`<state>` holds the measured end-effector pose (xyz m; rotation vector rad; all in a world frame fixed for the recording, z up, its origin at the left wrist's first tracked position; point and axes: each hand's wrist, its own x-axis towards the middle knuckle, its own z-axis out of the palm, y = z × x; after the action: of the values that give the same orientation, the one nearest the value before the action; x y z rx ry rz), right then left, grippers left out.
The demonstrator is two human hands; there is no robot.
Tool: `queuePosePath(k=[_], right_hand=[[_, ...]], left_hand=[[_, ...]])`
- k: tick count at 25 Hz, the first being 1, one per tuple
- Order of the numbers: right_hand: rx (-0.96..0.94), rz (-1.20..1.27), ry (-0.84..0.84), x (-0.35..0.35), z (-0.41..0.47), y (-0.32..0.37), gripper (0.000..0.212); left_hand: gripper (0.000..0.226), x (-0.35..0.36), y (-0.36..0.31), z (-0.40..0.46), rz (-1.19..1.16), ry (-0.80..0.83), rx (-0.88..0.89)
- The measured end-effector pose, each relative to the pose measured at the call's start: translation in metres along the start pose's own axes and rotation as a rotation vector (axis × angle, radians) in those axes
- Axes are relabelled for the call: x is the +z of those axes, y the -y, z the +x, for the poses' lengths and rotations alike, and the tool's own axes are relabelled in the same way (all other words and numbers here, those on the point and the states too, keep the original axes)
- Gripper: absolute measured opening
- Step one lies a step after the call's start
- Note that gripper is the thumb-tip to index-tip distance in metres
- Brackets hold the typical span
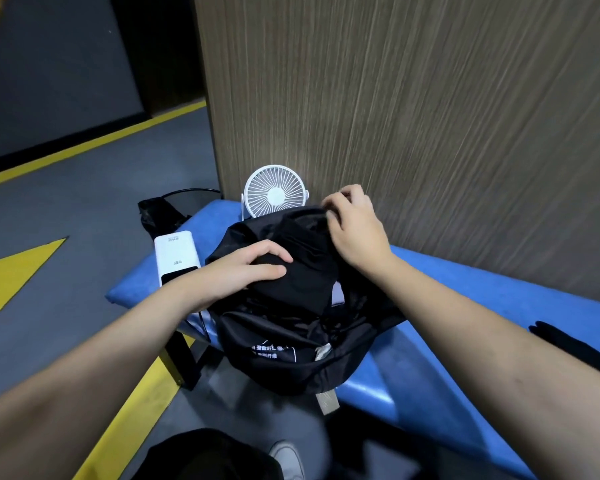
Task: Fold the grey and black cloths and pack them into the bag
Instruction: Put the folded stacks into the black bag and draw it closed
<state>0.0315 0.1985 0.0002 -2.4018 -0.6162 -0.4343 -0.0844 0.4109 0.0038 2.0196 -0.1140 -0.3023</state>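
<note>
A black bag [291, 344] is sitting on a blue bench [465, 289], near the bench's left end, and its front is hanging over the near edge. The bag's mouth is standing open at the top.

The left hand [243, 268] is lying on a folded black cloth [302, 282] that is sitting in the open mouth of the bag. Its fingers are curling close together over the cloth and its thumb is pressing on top. The right hand [354, 230] is holding the far rim of the bag, near the bench's back edge. Its fingers are bending and pinching the black rim, lifting it up.

A bit of pale cloth [338, 296] is peeking out inside the bag, just beside the black cloth. It is too small to tell what it is.

A white fan [275, 191] is standing at the back edge of the bench, right behind the bag, against a wooden wall [430, 116]. A white box [177, 254] is lying at the left end of the bench, just beside the left wrist. Something dark [575, 348] is lying on the bench toward its right end, well apart from the bag.
</note>
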Motion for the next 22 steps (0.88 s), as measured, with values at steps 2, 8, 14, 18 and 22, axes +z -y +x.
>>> queuePosePath(k=[2, 8, 14, 18, 22], right_hand=[[-0.053, 0.051, 0.104, -0.01, 0.004, -0.005, 0.033], [0.009, 0.106, 0.557, -0.009, 0.015, -0.002, 0.044], [-0.02, 0.073, 0.603, 0.004, 0.048, 0.009, 0.037], [-0.032, -0.038, 0.475, -0.004, 0.049, 0.019, 0.037], [-0.146, -0.078, 0.276, -0.014, 0.011, 0.035, 0.035]], left_hand=[[0.02, 0.001, 0.002, -0.003, -0.001, 0.003, 0.017], [0.023, 0.003, 0.003, -0.005, 0.006, 0.01, 0.03], [0.022, 0.002, 0.004, 0.002, 0.093, 0.025, 0.048], [0.022, 0.004, 0.003, 0.001, 0.102, 0.009, 0.077], [0.026, 0.011, 0.0, 0.0, 0.02, -0.071, 0.107]])
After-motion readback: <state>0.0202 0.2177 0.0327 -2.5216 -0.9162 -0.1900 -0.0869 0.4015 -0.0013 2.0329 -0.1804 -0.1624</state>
